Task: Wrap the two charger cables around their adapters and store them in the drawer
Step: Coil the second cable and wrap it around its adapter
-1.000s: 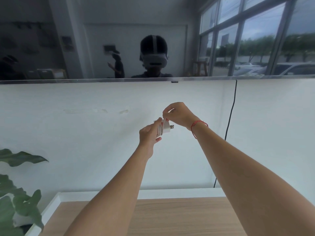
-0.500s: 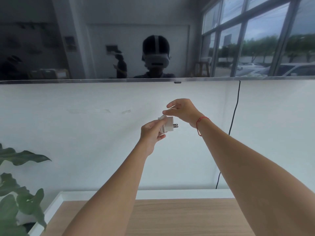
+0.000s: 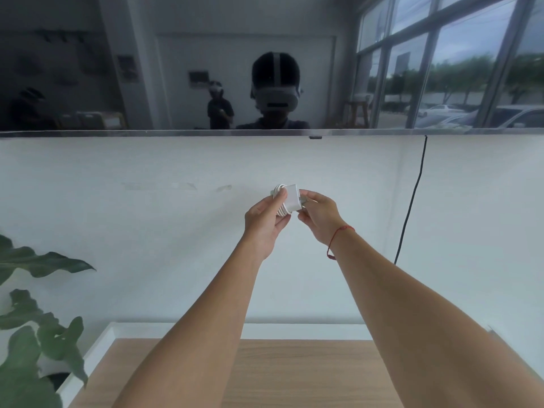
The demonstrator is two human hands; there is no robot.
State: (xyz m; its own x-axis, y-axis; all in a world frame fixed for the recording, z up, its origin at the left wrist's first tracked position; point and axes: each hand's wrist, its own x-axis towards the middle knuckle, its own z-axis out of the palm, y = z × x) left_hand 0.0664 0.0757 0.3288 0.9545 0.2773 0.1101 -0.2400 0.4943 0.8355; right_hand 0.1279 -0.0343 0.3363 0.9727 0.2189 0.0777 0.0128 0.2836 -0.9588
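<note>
the left hand (image 3: 265,222) pinches a white adapter (image 3: 290,198) at the centre of the frame, its thumb pressed on the white cable (image 3: 279,201) coiled around the adapter's left half. the right hand (image 3: 319,216) closes its fingertips on the adapter's right end, a red string bracelet (image 3: 338,240) around its wrist. both forearms reach up from the bottom of the frame over a wooden surface (image 3: 294,375) with a white edge. behind the hands is a white wall (image 3: 147,245); a black cord (image 3: 412,201) hangs down it at right. green leaves (image 3: 35,334) fill the lower left, and a dark reflective screen (image 3: 176,63) spans the top.
</note>
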